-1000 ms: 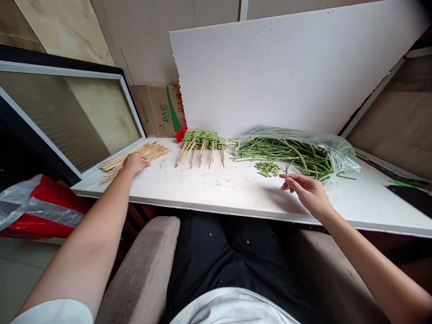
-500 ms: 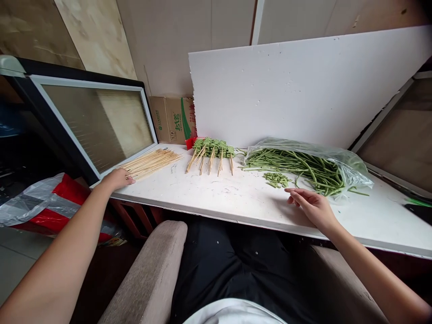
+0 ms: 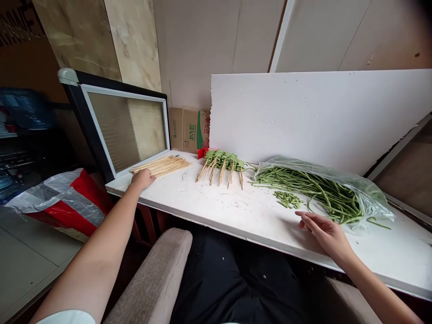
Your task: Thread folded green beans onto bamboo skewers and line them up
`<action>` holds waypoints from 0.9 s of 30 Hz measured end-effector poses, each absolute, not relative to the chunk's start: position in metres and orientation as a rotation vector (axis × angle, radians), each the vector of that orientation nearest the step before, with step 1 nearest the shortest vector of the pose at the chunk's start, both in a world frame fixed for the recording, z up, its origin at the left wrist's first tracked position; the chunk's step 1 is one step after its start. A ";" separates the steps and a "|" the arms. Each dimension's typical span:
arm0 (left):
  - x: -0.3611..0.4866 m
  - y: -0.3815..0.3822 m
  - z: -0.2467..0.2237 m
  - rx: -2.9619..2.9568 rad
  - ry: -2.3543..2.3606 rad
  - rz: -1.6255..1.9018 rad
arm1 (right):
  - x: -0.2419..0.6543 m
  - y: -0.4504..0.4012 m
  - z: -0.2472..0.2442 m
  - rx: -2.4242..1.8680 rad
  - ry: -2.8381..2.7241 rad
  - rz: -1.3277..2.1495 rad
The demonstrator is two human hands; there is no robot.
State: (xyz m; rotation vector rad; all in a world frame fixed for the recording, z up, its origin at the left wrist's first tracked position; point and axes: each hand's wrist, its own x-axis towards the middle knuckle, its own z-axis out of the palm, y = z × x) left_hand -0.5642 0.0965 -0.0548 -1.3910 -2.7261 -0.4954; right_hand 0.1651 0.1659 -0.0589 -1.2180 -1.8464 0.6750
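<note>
My left hand is at the near end of a spread pile of bamboo skewers, its fingers bent over the skewer ends; how many they grip is hidden. Over the table's right half hovers my right hand, palm inward, index finger and thumb stretched out, with nothing visible in it. Just beyond its fingertips lies a small heap of short cut green bean pieces. Long green beans spill from a clear plastic bag behind. Skewered bean pieces are stacked at the middle back, sticks pointing toward me.
The white table runs across in front of me. A white foam board and a cardboard box stand along its back. A framed glass panel leans at the left. Below sits a red and silver bag.
The camera view has turned left and tilted up, so everything appears farther right and lower. My left hand stays at the skewers and my right hand stays near the bean pieces.
</note>
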 end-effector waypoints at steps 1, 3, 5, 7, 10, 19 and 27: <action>-0.563 0.098 -0.054 -1.360 -2.735 -0.455 | 0.167 0.166 -0.058 -1.222 -1.854 0.669; -0.562 0.099 -0.053 -1.325 -2.763 -0.426 | 0.171 0.165 -0.055 -1.235 -1.865 0.659; -0.562 0.099 -0.051 -1.314 -2.794 -0.438 | 0.176 0.164 -0.049 -1.245 -1.862 0.655; -0.562 0.100 -0.050 -1.299 -2.817 -0.465 | 0.180 0.163 -0.043 -1.240 -1.842 0.661; -0.561 0.101 -0.051 -1.244 -2.834 -0.513 | 0.184 0.164 -0.035 -1.216 -1.797 0.666; -0.558 0.111 -0.057 -1.154 -2.800 -0.449 | 0.186 0.172 -0.023 -1.198 -1.689 0.652; -0.559 0.105 -0.063 -1.152 -2.797 -0.577 | 0.229 0.193 -0.010 -1.268 -1.541 0.466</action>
